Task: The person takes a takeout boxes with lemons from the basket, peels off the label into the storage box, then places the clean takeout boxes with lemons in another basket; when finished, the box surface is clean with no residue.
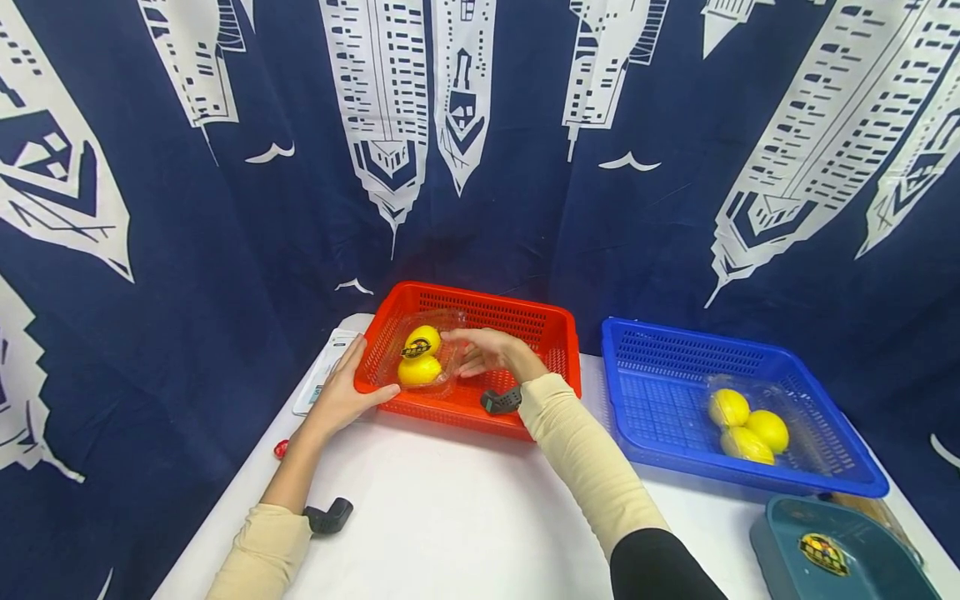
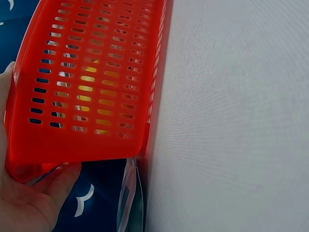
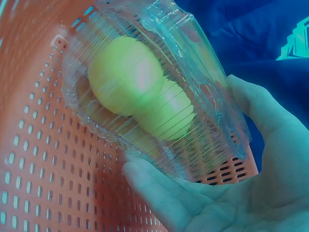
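Observation:
A clear plastic box [image 1: 454, 320] holding two yellow lemons [image 1: 421, 370] sits tilted inside the left part of the red basket [image 1: 480, 413]. A dark label covers part of the lemons in the head view. My right hand [image 1: 487, 348] reaches into the basket and holds the box by its right end. In the right wrist view the thumb [image 3: 256, 104] lies at one edge of the box and the fingers [image 3: 159, 188] along another. My left hand [image 1: 347, 402] grips the basket's near left corner, thumb on the front rim and fingers along the left side.
To the right stands a blue basket [image 1: 637, 333] with a clear box of three lemons [image 1: 767, 429]. A teal bin [image 1: 780, 533] with a round-labelled inside is at the near right. A white packet [image 1: 324, 375] and a small red item [image 1: 281, 449] lie by the table's left edge.

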Tool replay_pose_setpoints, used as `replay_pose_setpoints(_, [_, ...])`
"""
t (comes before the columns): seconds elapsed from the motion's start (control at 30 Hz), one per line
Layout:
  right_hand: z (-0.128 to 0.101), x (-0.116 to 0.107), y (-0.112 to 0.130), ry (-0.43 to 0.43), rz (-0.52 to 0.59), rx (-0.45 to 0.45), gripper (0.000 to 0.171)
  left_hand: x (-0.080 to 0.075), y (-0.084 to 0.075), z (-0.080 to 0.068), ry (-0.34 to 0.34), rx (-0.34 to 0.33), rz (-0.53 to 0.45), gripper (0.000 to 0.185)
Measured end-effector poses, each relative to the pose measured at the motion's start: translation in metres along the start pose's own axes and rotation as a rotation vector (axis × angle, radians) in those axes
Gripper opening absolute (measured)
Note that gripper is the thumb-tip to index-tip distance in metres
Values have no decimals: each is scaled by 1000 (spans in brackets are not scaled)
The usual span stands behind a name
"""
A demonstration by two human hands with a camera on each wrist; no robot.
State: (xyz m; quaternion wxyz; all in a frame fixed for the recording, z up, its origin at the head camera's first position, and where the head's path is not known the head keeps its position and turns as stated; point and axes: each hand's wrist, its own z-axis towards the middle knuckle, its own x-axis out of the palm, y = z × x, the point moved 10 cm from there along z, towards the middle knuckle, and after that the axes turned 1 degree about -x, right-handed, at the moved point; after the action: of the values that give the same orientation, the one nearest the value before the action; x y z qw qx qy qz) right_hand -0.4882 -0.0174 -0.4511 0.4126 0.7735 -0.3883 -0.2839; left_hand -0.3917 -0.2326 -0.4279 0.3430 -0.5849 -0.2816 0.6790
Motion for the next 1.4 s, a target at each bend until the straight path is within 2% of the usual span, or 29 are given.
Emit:
replay_pose_setpoints(0.37, [-8,-2,3,-21,-14,-2,74,2,-4,-2,2,1,-8,109])
replay_pose_setpoints(0.67, [-23,-13,8,-91,-71,-12,69,7,-8,-1,-4,13,-20,107])
replay_pose_setpoints(1.0, [-32,-19,19,-126,-84,-24,72,3,-3,-2,-19,4,-12,105])
replay_pose_setpoints(1.17, [-34,-23,23,-134,-68,-44,67,2,-5,0,-30,12,-17,103])
replay_pose_setpoints(1.4, [-40,-23,30,-130,-71,-76,71,-3,-8,-1,-35,19,-42,102])
